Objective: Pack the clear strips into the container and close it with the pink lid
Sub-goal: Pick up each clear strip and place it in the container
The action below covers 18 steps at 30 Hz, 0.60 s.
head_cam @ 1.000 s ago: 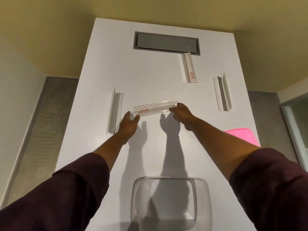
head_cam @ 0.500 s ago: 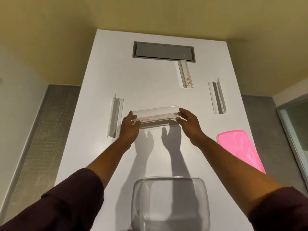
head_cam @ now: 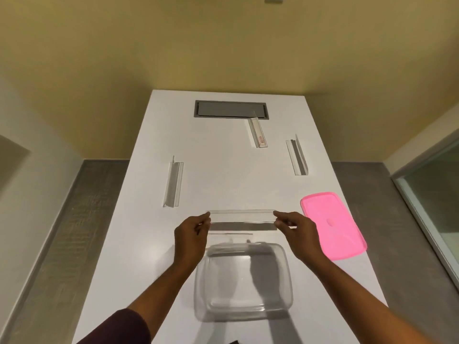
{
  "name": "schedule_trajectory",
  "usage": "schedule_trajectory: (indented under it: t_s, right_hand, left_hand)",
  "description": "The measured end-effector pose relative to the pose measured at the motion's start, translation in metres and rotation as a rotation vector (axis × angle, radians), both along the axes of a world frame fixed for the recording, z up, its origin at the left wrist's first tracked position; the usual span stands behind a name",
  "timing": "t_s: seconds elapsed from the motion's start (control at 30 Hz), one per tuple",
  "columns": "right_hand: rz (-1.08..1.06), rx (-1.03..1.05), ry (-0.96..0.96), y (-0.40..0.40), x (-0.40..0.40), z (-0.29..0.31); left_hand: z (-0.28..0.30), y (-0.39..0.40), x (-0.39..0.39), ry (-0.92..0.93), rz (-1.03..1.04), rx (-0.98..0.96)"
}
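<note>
White table (head_cam: 139,244) against a yellow wall: a clear strip (head_cam: 242,216) is pinched at its ends by the left hand (head_cam: 191,234) and right hand (head_cam: 296,230), held level just beyond the empty container (head_cam: 244,281). Right of the container the pink lid (head_cam: 332,224) is laid flat; three more strips (head_cam: 173,184) are scattered farther off, near a grey hatch (head_cam: 231,109)

White table (head_cam: 154,244): three clear strips (head_cam: 173,184), clear container (head_cam: 244,306), pink lid (head_cam: 332,224)
</note>
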State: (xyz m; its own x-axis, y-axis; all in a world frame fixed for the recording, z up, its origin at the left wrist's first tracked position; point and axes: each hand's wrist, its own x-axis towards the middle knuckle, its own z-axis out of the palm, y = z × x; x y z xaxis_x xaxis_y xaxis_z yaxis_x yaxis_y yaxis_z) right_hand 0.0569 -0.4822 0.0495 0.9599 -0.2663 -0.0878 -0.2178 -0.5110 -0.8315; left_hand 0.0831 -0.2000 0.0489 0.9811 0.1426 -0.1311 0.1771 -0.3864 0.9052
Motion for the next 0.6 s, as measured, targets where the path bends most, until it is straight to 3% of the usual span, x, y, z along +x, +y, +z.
schedule_trajectory:
  t_s: [0.27, 0.47, 0.6]
  right_hand:
    - [0.183, -0.321, 0.133, -0.009, -0.092, -0.006]
    - [0.280, -0.574, 0.243, -0.004, -0.104, -0.020]
    - [0.308, -0.695, 0.230, 0.000, -0.108, -0.027]
  left_hand:
    - [-0.014, 0.004, -0.094, -0.056, -0.389, 0.490]
    - [-0.015, -0.003, -0.108, 0.048, -0.590, 0.989]
    - [-0.027, -0.003, -0.108, 0.025, -0.669, 1.151]
